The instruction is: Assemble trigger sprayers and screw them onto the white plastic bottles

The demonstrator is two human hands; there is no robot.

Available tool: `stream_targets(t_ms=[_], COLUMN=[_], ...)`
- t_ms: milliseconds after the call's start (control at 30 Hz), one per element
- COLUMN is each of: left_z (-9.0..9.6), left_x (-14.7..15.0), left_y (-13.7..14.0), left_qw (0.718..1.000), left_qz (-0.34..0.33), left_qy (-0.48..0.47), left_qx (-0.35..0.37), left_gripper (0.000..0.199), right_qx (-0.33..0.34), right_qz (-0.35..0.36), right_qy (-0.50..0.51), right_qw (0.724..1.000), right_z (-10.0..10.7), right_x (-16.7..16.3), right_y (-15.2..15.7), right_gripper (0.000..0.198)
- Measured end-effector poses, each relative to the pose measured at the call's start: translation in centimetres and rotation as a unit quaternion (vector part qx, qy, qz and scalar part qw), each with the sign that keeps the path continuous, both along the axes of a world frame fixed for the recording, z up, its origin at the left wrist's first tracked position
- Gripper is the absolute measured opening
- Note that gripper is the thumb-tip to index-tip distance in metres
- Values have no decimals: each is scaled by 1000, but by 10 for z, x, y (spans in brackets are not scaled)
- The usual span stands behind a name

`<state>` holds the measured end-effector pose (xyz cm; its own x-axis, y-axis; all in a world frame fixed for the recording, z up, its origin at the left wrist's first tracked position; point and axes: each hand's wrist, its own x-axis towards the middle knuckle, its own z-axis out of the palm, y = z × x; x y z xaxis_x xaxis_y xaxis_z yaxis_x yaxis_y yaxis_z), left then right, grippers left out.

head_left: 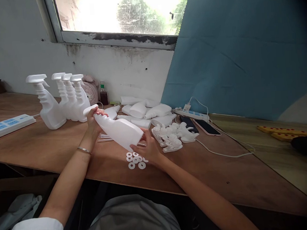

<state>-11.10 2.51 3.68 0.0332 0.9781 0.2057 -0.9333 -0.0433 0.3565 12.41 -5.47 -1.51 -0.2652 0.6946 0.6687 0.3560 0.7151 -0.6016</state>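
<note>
White spray bottle point(124, 132) held above the worktop point(200, 171), just behind a cluster of white rings point(135, 160); long axis slanted, spray head point(90, 110) up-left, base down-right. Four similar bottles point(52, 110) stand upright at left; a green-capped bottle point(104, 96) near the wall point(128, 71) has dark contents. Left hand point(93, 117): grip closed round the neck; right hand point(148, 148): grip partly open, thumb and fingers spanning the base.

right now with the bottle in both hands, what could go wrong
The right hand, close to the loose white rings, might brush and scatter them. The upright spray bottles stand near the left hand, so a sideways swing could tip one. The held bottle looks smooth and might slip if either grip loosens.
</note>
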Motion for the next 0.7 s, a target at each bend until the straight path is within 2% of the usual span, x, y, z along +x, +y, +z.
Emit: stream_targets(t_ms=[67,167,267,333,433,700], left_z=[0,-4,-8,-10,-11,-13], left_x=[0,0,1,2,3,3], left_y=[3,8,12,13,13,15], left_qw=[1000,995,986,981,981,982], left_qz=[10,43,103,122,115,116], left_qy=[13,45,66,71,75,66], left_qx=[-25,-78,-118,-131,-139,-137], left_gripper=[31,30,30,31,33,36], right_qx=[92,220,298,328,353,351], right_qz=[-26,-29,-37,-55,-77,-89], right_qy=[-51,-126,-181,-188,-175,-183], right_qw=[994,967,937,924,916,914], right_z=[-1,0,1,2,3,4], right_x=[1,2,2,1,0,-2], right_y=[0,2,2,1,-2,-3], right_gripper=[58,52,45,40,39,38])
